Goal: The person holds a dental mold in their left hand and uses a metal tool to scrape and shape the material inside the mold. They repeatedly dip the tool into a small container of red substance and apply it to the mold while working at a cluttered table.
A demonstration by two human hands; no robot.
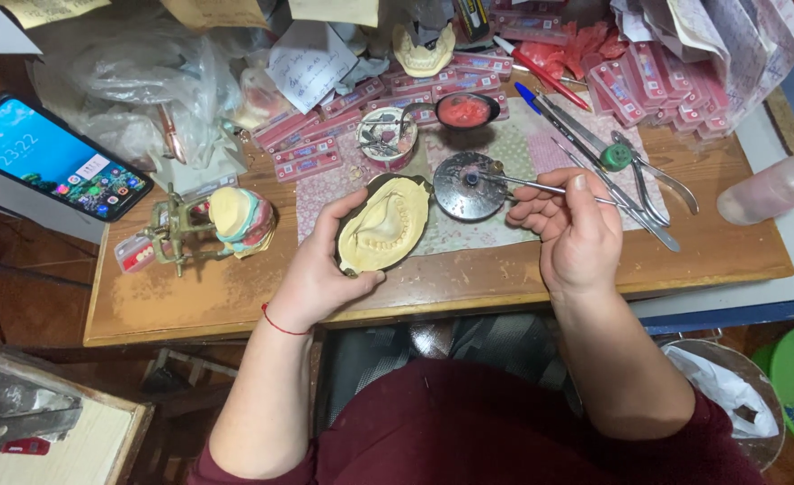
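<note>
The left hand (318, 269) grasps a dental cast (381, 224) near the table's (469, 278) middle. The right hand (575, 235) pinches a metal spatula (527, 184), tip in the round tin (467, 186) just right. Apparently loading material; carrying it across calls for a steady hand.

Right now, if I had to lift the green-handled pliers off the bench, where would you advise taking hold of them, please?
Probably by the two curved handles, coming from the right edge of the bench: they splay open toward that bare side, while the jaw end by the green pivot lies crossed with other thin tools.
</note>
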